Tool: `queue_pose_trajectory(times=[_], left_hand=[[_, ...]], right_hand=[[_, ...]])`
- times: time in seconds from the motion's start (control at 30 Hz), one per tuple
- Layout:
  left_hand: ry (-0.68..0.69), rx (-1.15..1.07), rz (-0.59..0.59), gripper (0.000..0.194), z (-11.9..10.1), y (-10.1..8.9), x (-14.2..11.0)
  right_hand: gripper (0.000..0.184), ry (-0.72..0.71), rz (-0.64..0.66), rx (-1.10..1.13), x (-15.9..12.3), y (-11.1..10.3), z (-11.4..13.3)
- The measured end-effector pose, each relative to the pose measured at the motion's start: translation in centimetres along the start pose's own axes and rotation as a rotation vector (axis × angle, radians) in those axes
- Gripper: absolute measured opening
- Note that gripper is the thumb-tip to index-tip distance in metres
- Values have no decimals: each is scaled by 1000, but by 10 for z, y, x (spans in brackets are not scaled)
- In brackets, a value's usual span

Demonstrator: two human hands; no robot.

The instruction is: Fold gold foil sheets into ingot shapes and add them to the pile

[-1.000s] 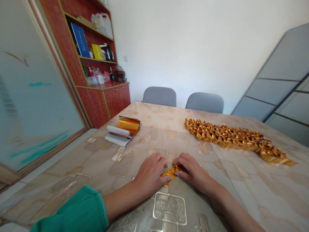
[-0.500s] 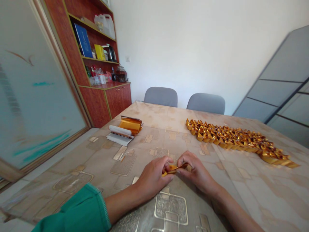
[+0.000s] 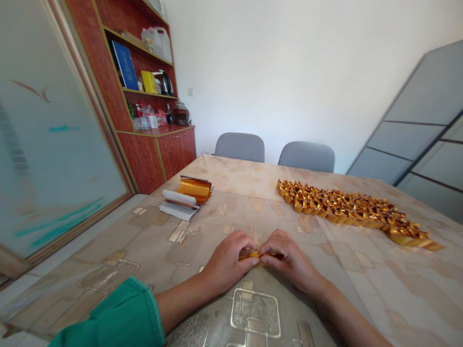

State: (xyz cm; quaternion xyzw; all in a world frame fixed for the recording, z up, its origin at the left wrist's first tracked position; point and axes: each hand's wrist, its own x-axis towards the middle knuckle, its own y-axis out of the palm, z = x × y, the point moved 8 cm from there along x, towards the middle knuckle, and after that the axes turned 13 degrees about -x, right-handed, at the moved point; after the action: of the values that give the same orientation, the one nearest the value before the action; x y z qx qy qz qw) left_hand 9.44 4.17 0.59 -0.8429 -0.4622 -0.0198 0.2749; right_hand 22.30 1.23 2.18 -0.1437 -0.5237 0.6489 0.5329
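Observation:
A small piece of folded gold foil paper (image 3: 253, 255) lies pinched between both my hands, just above the tablecloth. My left hand (image 3: 227, 260) grips its left end with curled fingers. My right hand (image 3: 289, 258) grips the right end, fingers pressed together over it. Most of the paper is hidden under my fingers. A long heap of several finished gold foil ingots (image 3: 347, 207) stretches across the table to the far right. A stack of gold and white foil sheets (image 3: 186, 195) sits at the far left of the table.
The table (image 3: 108, 250) has a beige patterned cloth. Two grey chairs (image 3: 240, 146) stand at its far side. A red wooden cabinet (image 3: 155, 144) with shelves of bottles and a book is at the left. Grey panels (image 3: 427, 125) lean on the right wall.
My hands have come closer together around the gold paper and lowered toward the table; the paper now shows less between my fingers.

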Motion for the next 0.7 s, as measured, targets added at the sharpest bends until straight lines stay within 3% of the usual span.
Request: queue_pose_trajectory(times=[0.07, 0.3, 0.53, 0.7], left_hand=[[-29, 28, -19, 23, 1, -8, 2], [-114, 277, 84, 25, 7, -21, 3], [-157, 36, 212, 21, 13, -6, 3], [-114, 4, 195, 27, 3, -2, 1]], right_hand=[[26, -17, -24, -4, 0, -4, 1], [21, -209, -89, -99, -3, -18, 26], [12, -233, -41, -200, -2, -11, 36], [11, -171, -55, -200, 1, -12, 30]])
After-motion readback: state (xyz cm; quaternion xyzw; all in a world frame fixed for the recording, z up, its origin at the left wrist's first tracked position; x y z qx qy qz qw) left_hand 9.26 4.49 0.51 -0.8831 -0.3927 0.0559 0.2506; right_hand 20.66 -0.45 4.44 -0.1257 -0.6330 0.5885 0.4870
